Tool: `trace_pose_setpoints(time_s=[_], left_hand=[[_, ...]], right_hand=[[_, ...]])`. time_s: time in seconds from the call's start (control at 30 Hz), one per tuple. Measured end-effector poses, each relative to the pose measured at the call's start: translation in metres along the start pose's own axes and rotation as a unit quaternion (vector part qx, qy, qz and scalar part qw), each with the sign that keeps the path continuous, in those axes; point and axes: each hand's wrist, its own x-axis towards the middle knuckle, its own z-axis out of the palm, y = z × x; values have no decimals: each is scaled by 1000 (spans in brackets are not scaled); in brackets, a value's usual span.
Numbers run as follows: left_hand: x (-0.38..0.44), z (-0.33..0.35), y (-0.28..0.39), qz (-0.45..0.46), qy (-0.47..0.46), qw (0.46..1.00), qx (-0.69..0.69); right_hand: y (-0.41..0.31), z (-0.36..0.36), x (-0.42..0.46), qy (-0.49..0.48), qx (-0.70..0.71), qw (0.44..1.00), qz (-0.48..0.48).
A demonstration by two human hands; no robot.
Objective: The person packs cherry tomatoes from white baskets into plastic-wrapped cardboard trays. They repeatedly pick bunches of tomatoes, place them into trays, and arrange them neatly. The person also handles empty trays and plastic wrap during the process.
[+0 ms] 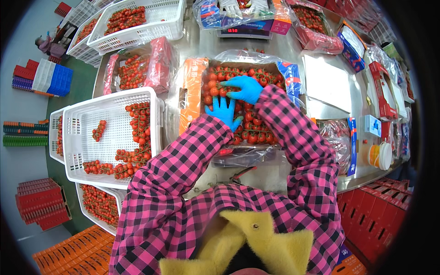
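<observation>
A cardboard box (193, 92) lined with clear plastic film stands before me, packed with cherry tomatoes on the vine (254, 129). My left hand (223, 112), in a blue glove, lies flat on the tomatoes with its fingers spread. Just above and to the right, my right hand (244, 90), also blue-gloved, has its thumb and fingers around tomatoes at the box's middle left. The two hands are close together. A scale with a lit red display (226, 151) shows at the box's near edge, partly covered by film.
White plastic crates (156, 127) with tomato vines stand at the left. Red-sided boxes (158, 65) are further back. Opposite, a co-worker's gloved hands (232, 7) are at another box on a scale (245, 33). Red-handled scissors (237, 176) lie near me; a white bucket (385, 155) stands right.
</observation>
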Motion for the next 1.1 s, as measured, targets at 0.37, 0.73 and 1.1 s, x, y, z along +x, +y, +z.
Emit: trace_pose_setpoints(time_s=[0.37,0.73,1.1], left_hand=[[-11,-12,-13,87,58,991,-86],[100,-30,-23,94,15,992,87],[135,-23,38,372,201,906,-1]], right_hand=[[14,4,-7,97,-230,962,-106],[-22,-80,-142,453,341,792,224],[-38,-35,-187,521,367,723,266]])
